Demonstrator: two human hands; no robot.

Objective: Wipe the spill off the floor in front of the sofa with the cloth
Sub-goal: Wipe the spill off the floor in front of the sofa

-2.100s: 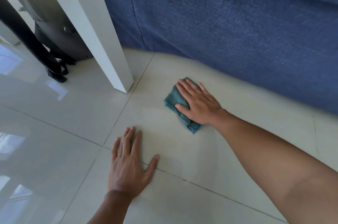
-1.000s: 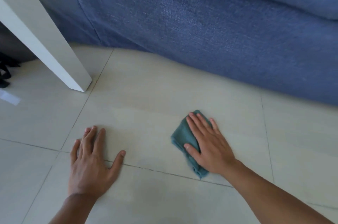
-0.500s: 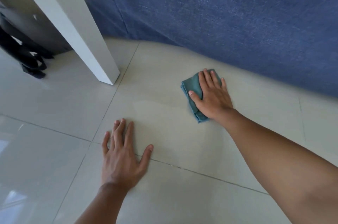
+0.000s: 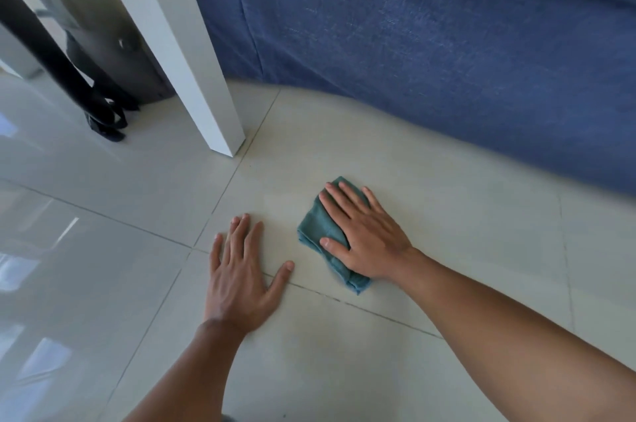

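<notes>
- Glossy pale floor tiles (image 4: 103,249) with thin grout lines (bright reflections at left).
- Blue fabric sofa (image 4: 430,53) across the back.
- White table leg (image 4: 192,70) standing near the sofa's corner.

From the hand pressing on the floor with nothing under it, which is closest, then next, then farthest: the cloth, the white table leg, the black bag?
Measured from the left hand in the head view:
1. Cloth, just to its right, under the right hand.
2. White table leg, ahead of it, beside the sofa.
3. Black bag, ahead and to the left, behind the table leg.
</notes>
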